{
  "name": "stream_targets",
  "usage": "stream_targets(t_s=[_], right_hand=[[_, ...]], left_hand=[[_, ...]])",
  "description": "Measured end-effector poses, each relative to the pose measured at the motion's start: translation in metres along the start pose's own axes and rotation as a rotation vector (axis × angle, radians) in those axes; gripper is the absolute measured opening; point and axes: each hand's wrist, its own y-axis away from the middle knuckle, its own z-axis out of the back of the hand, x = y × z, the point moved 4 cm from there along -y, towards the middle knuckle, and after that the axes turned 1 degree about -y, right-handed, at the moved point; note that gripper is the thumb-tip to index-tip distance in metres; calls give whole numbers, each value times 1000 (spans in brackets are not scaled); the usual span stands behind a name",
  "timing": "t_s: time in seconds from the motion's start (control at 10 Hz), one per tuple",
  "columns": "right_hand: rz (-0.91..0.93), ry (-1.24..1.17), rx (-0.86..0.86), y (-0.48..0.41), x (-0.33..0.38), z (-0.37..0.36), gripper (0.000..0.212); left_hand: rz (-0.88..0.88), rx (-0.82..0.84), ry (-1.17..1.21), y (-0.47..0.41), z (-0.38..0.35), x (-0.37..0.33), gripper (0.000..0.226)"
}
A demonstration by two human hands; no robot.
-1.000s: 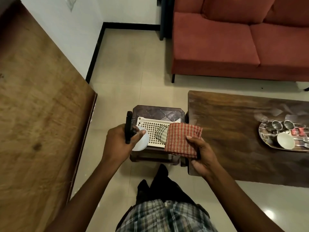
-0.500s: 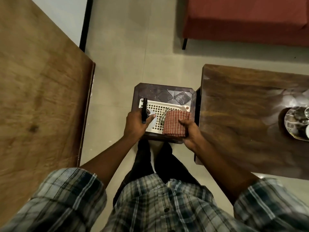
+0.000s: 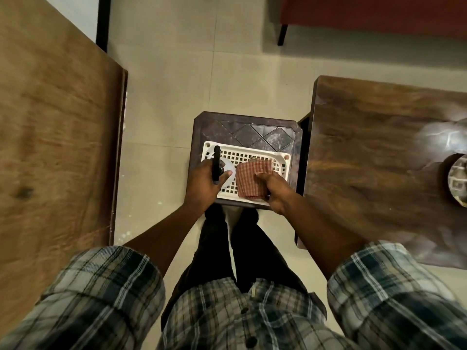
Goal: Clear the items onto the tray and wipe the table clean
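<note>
Landmark: the white perforated basket on the dark plastic stool.
Light wooden bench: well to the left of the basket, across a strip of tiled floor.
Left hand: over the basket's left end, fingers closed around a black spray nozzle and the white bottle beneath it.
Red checked cloth: folded, lying over the basket's right half; a bit of another checked cloth peeks out just behind it.
Right hand: at the basket's near right corner, fingers curled onto the red cloth, thumb on top, gripping it.
Dark wooden bench: just right of the stool.
Metal tray: far to the right of the basket, at the frame edge and blurred.
</note>
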Motion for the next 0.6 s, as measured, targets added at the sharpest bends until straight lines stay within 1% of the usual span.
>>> stream_targets(t_s=[0.1, 0.2, 0.3, 0.4, 0.5, 0.6], right_hand=[[90, 141, -109, -1, -4, 9, 44], [154, 206, -203, 8, -4, 14, 54], [286, 374, -307, 38, 5, 19, 59], [432, 595, -327, 64, 18, 17, 57], [720, 773, -323, 107, 59, 5, 57], [896, 872, -329, 142, 93, -10, 61]], left_hand=[[0, 25, -25, 1, -5, 1, 31], [3, 35, -36, 5, -3, 5, 28], [39, 77, -95, 14, 13, 5, 51], [33, 19, -134, 14, 36, 1, 54], [-49, -159, -211, 1, 79, -31, 38], [-181, -253, -211, -3, 108, -70, 39]])
